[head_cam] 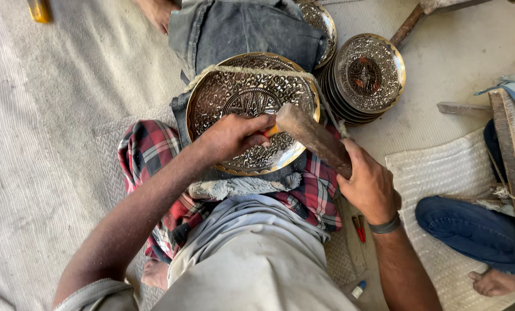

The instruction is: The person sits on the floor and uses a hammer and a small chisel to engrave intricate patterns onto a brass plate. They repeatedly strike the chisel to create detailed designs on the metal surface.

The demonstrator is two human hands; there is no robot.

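A large round metal plate [223, 92] with fine embossed patterns and a brass-coloured rim rests on my lap, propped on grey cloth. My left hand [231, 137] lies on the plate's lower part, pinching a small orange-handled punch [270, 131] upright against the metal. My right hand [368, 187] grips the handle of a wooden mallet [312, 138], whose head meets the top of the punch. A dark band circles my right wrist.
A stack of similar embossed plates [368, 74] stands to the right of the big plate, another plate [321, 20] behind. Another person's jeans-clad leg and bare foot [488, 282] are at right, beside a wooden board [514, 155]. Red-handled pliers [359, 227] lie on the mat.
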